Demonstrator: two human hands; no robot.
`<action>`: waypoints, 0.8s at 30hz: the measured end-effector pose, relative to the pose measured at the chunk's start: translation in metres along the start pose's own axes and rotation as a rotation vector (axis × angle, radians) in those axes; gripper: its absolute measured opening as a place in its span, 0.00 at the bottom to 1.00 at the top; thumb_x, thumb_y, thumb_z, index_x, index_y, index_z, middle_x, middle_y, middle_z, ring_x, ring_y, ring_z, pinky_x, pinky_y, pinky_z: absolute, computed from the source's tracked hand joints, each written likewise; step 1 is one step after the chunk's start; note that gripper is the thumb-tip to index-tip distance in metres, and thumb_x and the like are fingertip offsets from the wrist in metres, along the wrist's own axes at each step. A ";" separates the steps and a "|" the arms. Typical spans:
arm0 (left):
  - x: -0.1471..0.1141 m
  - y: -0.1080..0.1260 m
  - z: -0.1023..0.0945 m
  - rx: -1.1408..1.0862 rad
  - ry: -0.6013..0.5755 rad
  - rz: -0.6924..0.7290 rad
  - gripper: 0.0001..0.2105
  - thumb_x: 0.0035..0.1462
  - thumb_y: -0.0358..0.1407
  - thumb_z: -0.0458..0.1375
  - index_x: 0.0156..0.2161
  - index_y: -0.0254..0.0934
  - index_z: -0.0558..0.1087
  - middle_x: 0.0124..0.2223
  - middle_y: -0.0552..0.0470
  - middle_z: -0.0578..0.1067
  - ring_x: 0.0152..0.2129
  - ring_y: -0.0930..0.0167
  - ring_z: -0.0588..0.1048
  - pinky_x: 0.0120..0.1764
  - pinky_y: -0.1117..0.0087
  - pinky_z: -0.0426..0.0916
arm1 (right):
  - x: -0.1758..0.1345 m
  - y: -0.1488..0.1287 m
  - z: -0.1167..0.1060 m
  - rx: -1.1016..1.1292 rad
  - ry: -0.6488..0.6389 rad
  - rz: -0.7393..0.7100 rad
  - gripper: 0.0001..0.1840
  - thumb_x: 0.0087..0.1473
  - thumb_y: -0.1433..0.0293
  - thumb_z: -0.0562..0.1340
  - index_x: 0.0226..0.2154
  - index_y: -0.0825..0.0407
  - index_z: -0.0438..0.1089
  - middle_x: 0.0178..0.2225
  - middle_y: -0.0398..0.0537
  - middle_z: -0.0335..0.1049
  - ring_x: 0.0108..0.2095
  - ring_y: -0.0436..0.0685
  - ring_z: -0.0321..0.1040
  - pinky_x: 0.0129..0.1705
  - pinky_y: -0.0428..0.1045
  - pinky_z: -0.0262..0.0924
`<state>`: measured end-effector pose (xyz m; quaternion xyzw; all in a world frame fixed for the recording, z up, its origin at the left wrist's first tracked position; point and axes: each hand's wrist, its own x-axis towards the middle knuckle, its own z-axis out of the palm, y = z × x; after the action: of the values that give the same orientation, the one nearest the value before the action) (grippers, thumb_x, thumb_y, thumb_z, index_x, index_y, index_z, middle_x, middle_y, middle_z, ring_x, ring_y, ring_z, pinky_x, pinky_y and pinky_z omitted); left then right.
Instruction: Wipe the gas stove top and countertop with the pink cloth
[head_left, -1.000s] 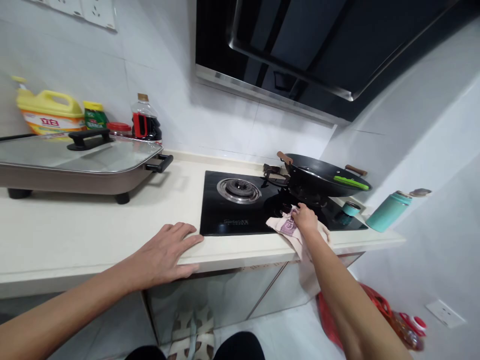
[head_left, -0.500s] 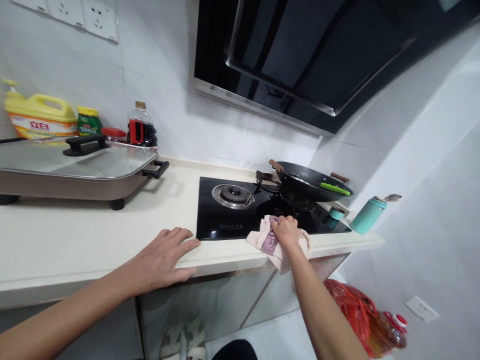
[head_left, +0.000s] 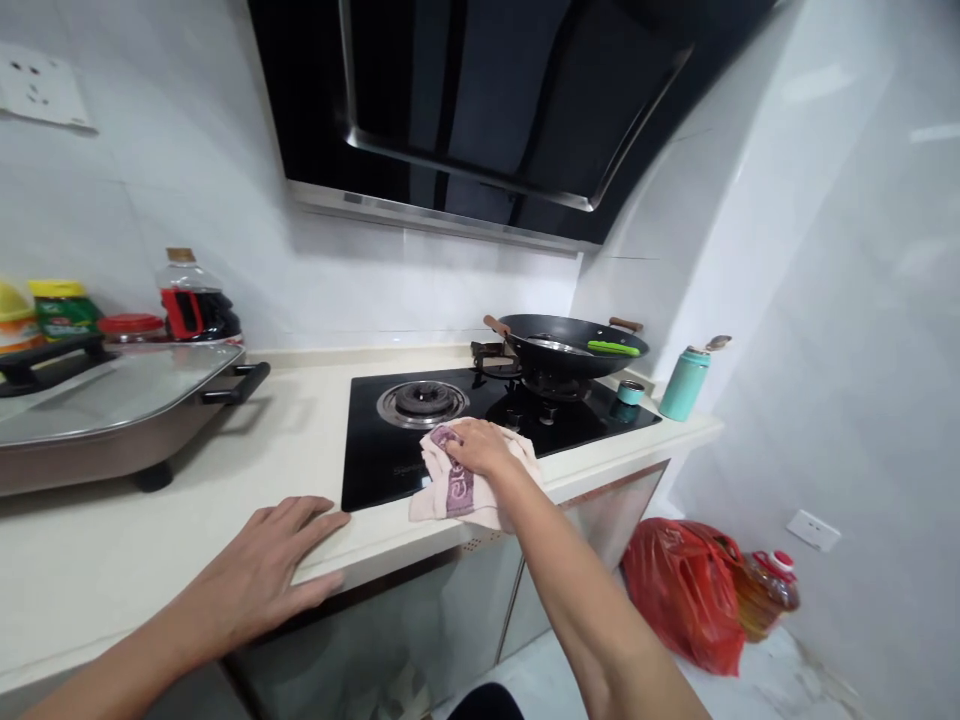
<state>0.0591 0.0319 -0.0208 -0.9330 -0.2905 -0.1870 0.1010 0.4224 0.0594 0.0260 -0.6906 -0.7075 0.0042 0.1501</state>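
Note:
My right hand point(head_left: 484, 447) presses a pale pink cloth point(head_left: 435, 500) with a purple lettered band onto the front part of the black gas stove point(head_left: 367, 450). Part of the cloth hangs over the counter's front edge. The left burner point(head_left: 424, 402) lies just behind the cloth and carries no pot. Resting on the pale countertop point(head_left: 300, 440), left of the stove, my left hand point(head_left: 281, 555) is open, its thumb over the front edge. A black wok point(head_left: 570, 335) with wooden handles and a green-handled utensil point(head_left: 613, 348) in it sits on the right burner.
An electric pan point(head_left: 172, 410) with a glass lid stands at left, a dark sauce bottle point(head_left: 196, 300) behind it. At right are a teal flask point(head_left: 686, 385) and its small cup point(head_left: 630, 392). The range hood point(head_left: 465, 100) hangs overhead. A red bag point(head_left: 682, 590) lies on the floor.
My right hand has slid the cloth leftward along the stove, closer to the left burner. My left hand stays on the counter. The camera view has turned to the right.

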 end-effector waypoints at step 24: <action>0.005 0.022 -0.017 -0.041 -0.051 -0.061 0.24 0.63 0.54 0.60 0.58 0.45 0.74 0.56 0.45 0.75 0.49 0.60 0.73 0.51 0.61 0.66 | -0.039 0.200 -0.040 -0.115 0.231 0.721 0.27 0.68 0.59 0.51 0.58 0.56 0.70 0.55 0.65 0.72 0.56 0.68 0.69 0.54 0.57 0.61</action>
<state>0.0708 0.0116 -0.0050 -0.9301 -0.3173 -0.1720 0.0684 0.6259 0.0220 0.0136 -0.8982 -0.3969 -0.0609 0.1788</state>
